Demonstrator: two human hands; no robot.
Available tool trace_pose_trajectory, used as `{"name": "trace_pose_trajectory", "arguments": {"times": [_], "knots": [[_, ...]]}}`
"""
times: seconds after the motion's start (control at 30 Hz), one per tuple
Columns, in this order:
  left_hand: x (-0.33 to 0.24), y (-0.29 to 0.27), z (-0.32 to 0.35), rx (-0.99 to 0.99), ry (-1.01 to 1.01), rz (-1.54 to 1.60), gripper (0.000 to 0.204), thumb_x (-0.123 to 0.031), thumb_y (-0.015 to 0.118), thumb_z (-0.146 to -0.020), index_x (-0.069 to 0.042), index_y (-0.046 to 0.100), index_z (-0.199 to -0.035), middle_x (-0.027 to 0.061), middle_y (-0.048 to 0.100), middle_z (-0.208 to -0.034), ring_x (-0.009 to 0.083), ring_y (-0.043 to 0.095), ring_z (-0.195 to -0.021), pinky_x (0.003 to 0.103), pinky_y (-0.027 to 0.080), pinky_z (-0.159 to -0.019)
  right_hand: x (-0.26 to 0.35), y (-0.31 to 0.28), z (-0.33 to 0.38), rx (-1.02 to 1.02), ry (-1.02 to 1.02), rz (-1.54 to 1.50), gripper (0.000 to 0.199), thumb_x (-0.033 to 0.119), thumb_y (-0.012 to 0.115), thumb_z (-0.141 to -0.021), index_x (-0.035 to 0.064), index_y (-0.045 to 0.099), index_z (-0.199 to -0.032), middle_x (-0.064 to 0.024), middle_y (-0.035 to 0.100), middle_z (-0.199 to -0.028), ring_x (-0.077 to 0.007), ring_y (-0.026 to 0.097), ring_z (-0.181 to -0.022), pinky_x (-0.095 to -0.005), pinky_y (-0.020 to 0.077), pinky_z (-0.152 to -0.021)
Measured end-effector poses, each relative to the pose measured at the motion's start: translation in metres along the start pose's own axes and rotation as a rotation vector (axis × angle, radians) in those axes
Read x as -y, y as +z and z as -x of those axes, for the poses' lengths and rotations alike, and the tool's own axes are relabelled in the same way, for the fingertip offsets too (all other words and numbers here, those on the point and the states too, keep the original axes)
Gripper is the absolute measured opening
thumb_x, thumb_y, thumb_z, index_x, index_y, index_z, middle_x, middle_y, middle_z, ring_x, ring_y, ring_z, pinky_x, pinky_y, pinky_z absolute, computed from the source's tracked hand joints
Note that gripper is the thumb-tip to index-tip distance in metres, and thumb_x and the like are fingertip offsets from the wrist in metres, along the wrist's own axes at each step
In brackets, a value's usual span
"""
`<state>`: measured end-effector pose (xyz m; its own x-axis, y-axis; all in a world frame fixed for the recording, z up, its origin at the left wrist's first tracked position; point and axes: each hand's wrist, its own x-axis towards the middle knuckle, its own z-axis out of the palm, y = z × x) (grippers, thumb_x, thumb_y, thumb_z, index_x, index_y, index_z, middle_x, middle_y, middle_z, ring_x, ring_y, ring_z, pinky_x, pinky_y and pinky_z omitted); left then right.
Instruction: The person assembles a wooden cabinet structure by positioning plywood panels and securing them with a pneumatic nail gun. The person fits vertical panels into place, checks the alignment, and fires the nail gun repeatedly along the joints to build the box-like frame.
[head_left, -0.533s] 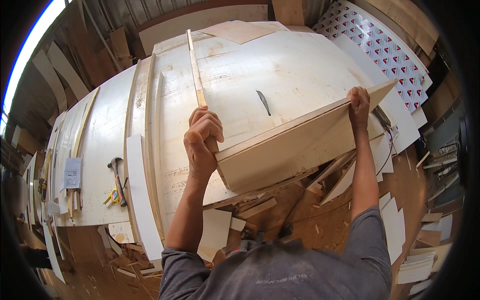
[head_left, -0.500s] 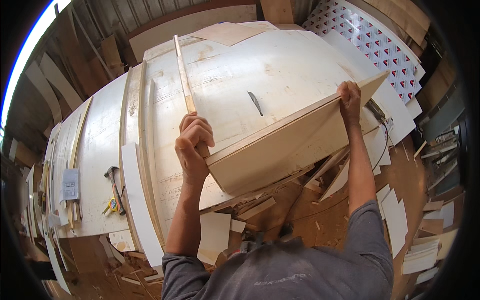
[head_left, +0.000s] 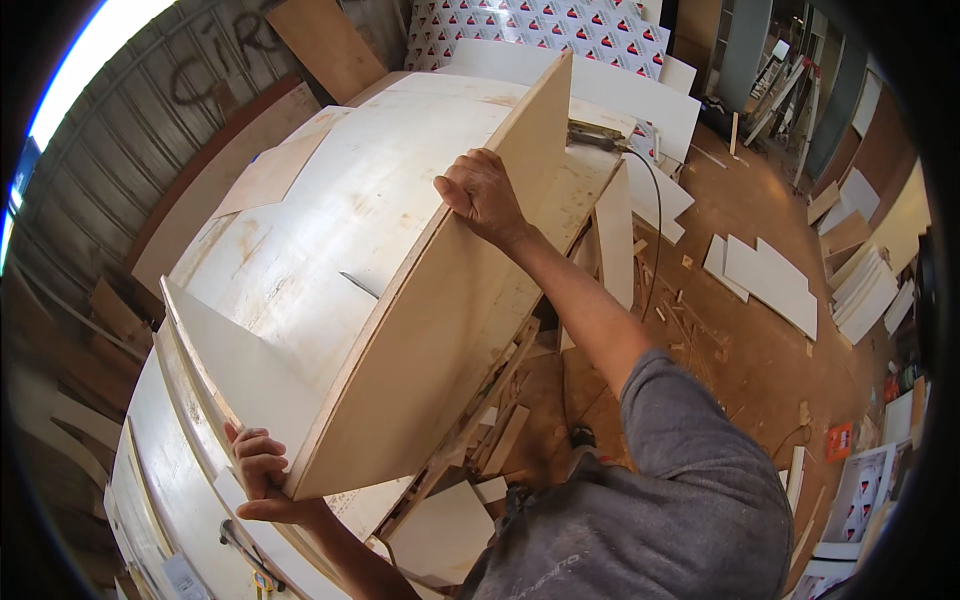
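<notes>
A long pale plywood panel (head_left: pixel 420 340) stands on edge across the big white worktable, running from near left to far right. At its near end a second pale panel (head_left: pixel 235 365) meets it at an angle, making a corner. My right hand (head_left: pixel 485 195) is closed over the long panel's top edge, past its middle. Around the near corner my left hand (head_left: pixel 265 475) curls its fingers, thumb below. Beyond the long panel, a thin dark curved mark or strip (head_left: pixel 358 285) shows on the tabletop; I cannot tell which.
A hammer (head_left: pixel 232 535) and a yellow tape measure (head_left: pixel 264 580) lie near left. A corded tool (head_left: pixel 597 135) rests at the table's far right end. White sheet offcuts (head_left: pixel 765 280) and wood scraps cover parts of the brown floor (head_left: pixel 720 370). A thin board (head_left: pixel 285 165) lies at the back.
My view has swung to the right. The panels have turned, the long one now pointing more steeply away from me, and the second panel's face has come into sight. Both hands keep their hold.
</notes>
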<state>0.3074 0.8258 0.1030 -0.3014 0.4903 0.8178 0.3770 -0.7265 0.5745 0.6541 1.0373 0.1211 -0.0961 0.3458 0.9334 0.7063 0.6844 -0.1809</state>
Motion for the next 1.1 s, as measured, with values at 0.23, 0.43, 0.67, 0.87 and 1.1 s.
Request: {"name": "trace_pose_trajectory", "arguments": {"times": [0.23, 0.43, 0.67, 0.87, 1.1], "knots": [[-0.009, -0.008, 0.030, 0.013, 0.058, -0.501, 0.048, -0.049, 0.031, -0.102, -0.007, 0.051, -0.091, 0.0121, 0.059, -0.097, 0.0353, 0.053, -0.116, 0.056, 0.033, -0.109, 0.004, -0.012, 0.001, 0.068, 0.036, -0.107, 0.027, 0.033, 0.056, -0.096, 0.0080, 0.057, -0.085, -0.0061, 0.056, -0.084, -0.0250, 0.052, -0.087, -0.0369, 0.0402, -0.091], [-0.004, -0.014, 0.032, -0.213, 0.033, -0.605, 0.043, -0.042, 0.038, -0.102, -0.004, 0.049, -0.084, 0.0154, 0.061, -0.108, 0.0366, 0.052, -0.120, 0.051, 0.039, -0.104, -0.087, -0.049, 0.034, -0.078, 0.156, -0.248, 0.029, 0.024, 0.064, -0.092, 0.0025, 0.054, -0.109, -0.0137, 0.055, -0.104, -0.0295, 0.052, -0.099, -0.0397, 0.0447, -0.087], [-0.018, -0.003, 0.035, -0.206, 0.235, -1.468, 0.036, -0.033, 0.044, -0.102, -0.002, 0.059, -0.089, 0.0145, 0.065, -0.086, 0.0324, 0.066, -0.074, 0.044, 0.054, -0.062, -0.395, -0.092, 0.138, 0.165, 0.838, 0.227, 0.026, 0.017, 0.060, -0.091, 0.0003, 0.058, -0.110, -0.0169, 0.059, -0.102, -0.0310, 0.060, -0.096, -0.0404, 0.0487, -0.085], [-0.025, 0.016, 0.025, -0.581, -0.232, -0.776, 0.039, -0.035, 0.049, -0.098, 0.001, 0.062, -0.102, 0.0189, 0.066, -0.095, 0.0313, 0.064, -0.083, 0.041, 0.053, -0.069, -0.554, -0.093, 0.191, 0.481, 0.679, 0.629, 0.042, 0.015, 0.060, -0.084, 0.0045, 0.052, -0.124, -0.0157, 0.053, -0.119, -0.0349, 0.051, -0.113, -0.0451, 0.0460, -0.093], [-0.038, 0.005, 0.027, -0.673, -0.458, -0.400, 0.030, -0.037, 0.045, -0.102, -0.011, 0.051, -0.088, 0.0132, 0.053, -0.136, 0.0267, 0.049, -0.123, 0.043, 0.036, -0.107, -0.629, -0.065, 0.178, 0.833, 0.547, 0.845, 0.044, 0.016, 0.058, -0.086, 0.0064, 0.049, -0.128, -0.0117, 0.056, -0.124, -0.0282, 0.051, -0.121, -0.0452, 0.0401, -0.100]]}}
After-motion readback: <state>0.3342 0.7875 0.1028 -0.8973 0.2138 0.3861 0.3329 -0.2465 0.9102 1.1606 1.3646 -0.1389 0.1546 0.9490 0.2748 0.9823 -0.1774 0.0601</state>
